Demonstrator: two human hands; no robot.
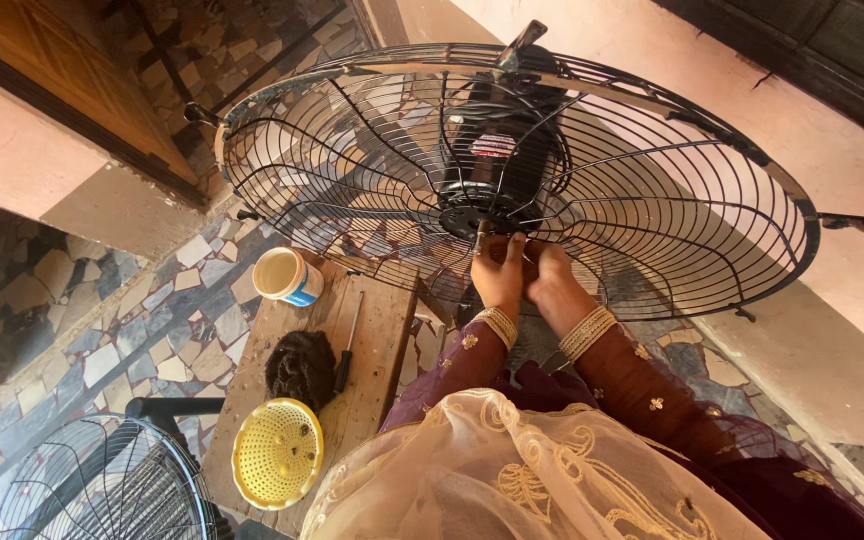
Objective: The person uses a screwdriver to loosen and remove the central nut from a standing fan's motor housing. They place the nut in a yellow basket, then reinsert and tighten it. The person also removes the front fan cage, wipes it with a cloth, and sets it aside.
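A large black wire fan grille (652, 190) with a black motor (500, 150) at its centre stands tilted in front of me. Both of my hands are at the hub just below the motor. My left hand (497, 275) reaches up with its fingertips on the hub and the wires there. Beside it and touching it, my right hand (555, 285) has its fingers curled around the grille wires. Whether a small part sits between the fingers is hidden. Both wrists carry gold bangles, with dark red embroidered sleeves behind them.
A wooden bench (377, 330) at my left holds a white cup (287, 277), a screwdriver (345, 345), a black bundle (300, 367) and a yellow perforated bowl (277, 452). A second fan grille (92, 485) lies bottom left on the mosaic stone floor (152, 310). A pink wall (832, 150) runs along the right.
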